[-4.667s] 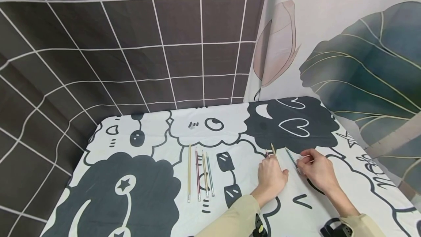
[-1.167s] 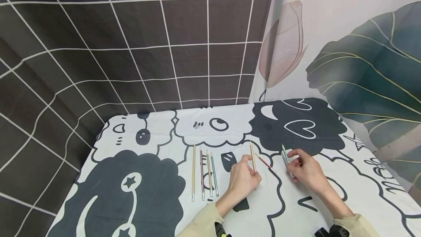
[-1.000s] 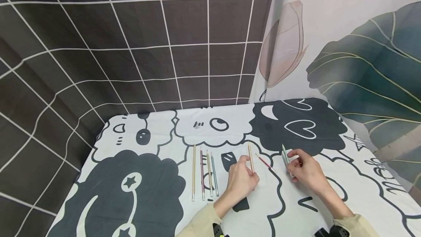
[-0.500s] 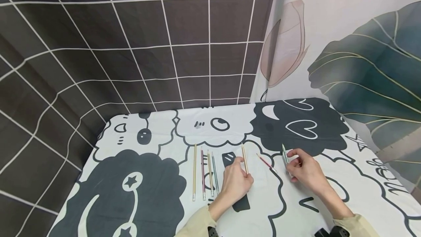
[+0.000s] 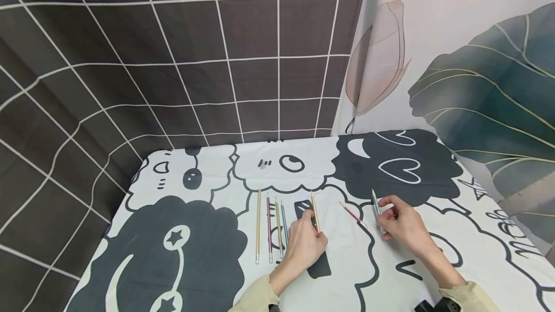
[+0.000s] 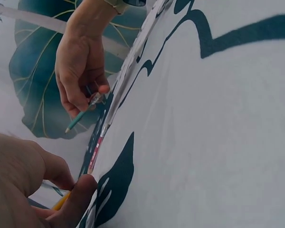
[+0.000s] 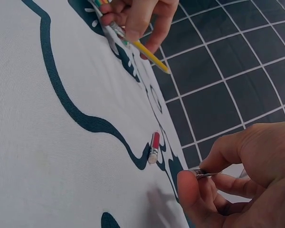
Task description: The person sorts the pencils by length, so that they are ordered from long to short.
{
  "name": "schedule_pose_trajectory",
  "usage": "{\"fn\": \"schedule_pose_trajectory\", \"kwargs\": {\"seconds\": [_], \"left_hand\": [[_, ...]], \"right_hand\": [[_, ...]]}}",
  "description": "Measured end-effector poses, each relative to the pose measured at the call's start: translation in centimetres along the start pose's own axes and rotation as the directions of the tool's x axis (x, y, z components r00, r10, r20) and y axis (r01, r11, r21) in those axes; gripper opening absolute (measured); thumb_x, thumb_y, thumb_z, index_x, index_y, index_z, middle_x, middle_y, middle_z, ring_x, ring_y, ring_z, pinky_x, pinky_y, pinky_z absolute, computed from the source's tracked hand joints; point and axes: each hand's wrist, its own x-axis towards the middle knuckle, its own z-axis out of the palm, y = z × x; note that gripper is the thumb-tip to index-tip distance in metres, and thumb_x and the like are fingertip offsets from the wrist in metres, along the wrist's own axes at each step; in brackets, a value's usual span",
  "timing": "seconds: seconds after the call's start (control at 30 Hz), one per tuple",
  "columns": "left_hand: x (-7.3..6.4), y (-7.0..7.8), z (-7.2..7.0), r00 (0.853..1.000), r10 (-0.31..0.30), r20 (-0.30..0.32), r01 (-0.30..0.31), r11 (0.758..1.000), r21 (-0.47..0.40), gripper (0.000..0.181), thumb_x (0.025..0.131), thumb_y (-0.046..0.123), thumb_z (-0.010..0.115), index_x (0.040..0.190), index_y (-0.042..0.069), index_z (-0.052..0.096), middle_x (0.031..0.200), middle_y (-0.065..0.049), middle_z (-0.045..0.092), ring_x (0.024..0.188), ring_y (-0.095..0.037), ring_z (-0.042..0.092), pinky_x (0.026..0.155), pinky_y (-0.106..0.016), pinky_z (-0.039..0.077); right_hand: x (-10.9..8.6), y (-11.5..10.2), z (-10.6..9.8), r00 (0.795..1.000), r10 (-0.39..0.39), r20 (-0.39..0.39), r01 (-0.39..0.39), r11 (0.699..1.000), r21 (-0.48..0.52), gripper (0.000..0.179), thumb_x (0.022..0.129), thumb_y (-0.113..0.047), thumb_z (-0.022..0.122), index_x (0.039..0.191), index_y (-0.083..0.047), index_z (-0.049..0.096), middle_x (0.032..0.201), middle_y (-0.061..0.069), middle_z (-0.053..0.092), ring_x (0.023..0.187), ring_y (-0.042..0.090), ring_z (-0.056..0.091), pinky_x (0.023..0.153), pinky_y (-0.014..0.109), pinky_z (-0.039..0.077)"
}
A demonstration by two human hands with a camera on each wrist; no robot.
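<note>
In the head view my left hand [image 5: 305,240] pinches a yellow pencil [image 5: 315,210] by its lower part, tip pointing away from me, just right of a row of pencils. My right hand [image 5: 404,224] pinches a green pencil [image 5: 375,202], its tip also pointing away. Between the hands a red pencil [image 5: 353,214] lies slanted on the cloth. The left wrist view catches the green pencil [image 6: 78,121] sticking out of the right fingers. In the right wrist view the yellow pencil [image 7: 151,58] points out of the left hand, and the red pencil's eraser end [image 7: 153,154] faces the camera.
Left of my left hand lies the row, side by side: a yellow pencil [image 5: 258,225], a red pencil [image 5: 269,227], another yellow pencil [image 5: 278,225] and a blue pencil [image 5: 284,220]. A patterned black-and-white cloth [image 5: 342,268] covers the table. A dark gridded curtain [image 5: 247,81] hangs behind.
My left hand has moved left with the yellow pencil, toward the row. The red pencil, earlier partly behind that hand, now lies uncovered. My right hand has lifted the green pencil's end slightly, then stayed put.
</note>
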Motion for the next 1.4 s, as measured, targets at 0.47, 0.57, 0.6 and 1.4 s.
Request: {"fn": "schedule_pose_trajectory", "kwargs": {"seconds": [0.47,0.57,0.6,1.4], "left_hand": [[-1.0,-0.6,-0.6,0.997,-0.012,-0.070,0.023,0.987,0.157,0.040,0.066,-0.005,0.074,0.103,-0.007,0.061,0.065,-0.003,0.056,0.055,-0.019,0.057,0.049,-0.029,0.044],[-1.0,-0.7,-0.9,0.997,-0.008,-0.076,0.020,0.985,0.169,0.039,0.065,-0.005,0.075,0.102,-0.007,0.062,0.065,-0.004,0.057,0.057,-0.022,0.059,0.050,-0.031,0.045],[-1.0,-0.7,-0.9,0.997,-0.010,-0.074,0.022,0.986,0.168,0.039,0.065,-0.006,0.075,0.102,-0.008,0.061,0.065,-0.004,0.056,0.058,-0.022,0.059,0.050,-0.031,0.046],[-1.4,-1.0,-1.8,0.998,-0.033,-0.044,0.041,0.978,0.207,0.025,0.064,-0.009,0.073,0.082,-0.006,0.057,0.060,-0.015,0.058,0.051,-0.021,0.058,0.042,-0.026,0.043]], "right_hand": [[0.1,-0.4,0.3,1.000,0.003,-0.002,-0.003,1.000,0.013,0.033,0.083,0.006,0.061,0.115,0.007,0.053,0.074,0.006,0.059,0.052,0.020,0.063,0.049,0.028,0.050],[0.1,-0.5,0.3,1.000,0.006,-0.003,-0.006,1.000,0.015,0.033,0.083,0.006,0.061,0.114,0.006,0.053,0.073,0.006,0.059,0.051,0.020,0.062,0.050,0.028,0.050],[0.1,-0.5,0.3,1.000,0.003,-0.003,-0.003,1.000,0.014,0.033,0.083,0.006,0.061,0.114,0.006,0.053,0.073,0.006,0.059,0.051,0.020,0.062,0.050,0.028,0.050],[0.5,-0.7,0.8,1.000,-0.006,0.013,0.006,1.000,0.031,0.031,0.084,0.004,0.061,0.114,0.006,0.052,0.074,0.007,0.058,0.051,0.021,0.063,0.050,0.030,0.053]]}}
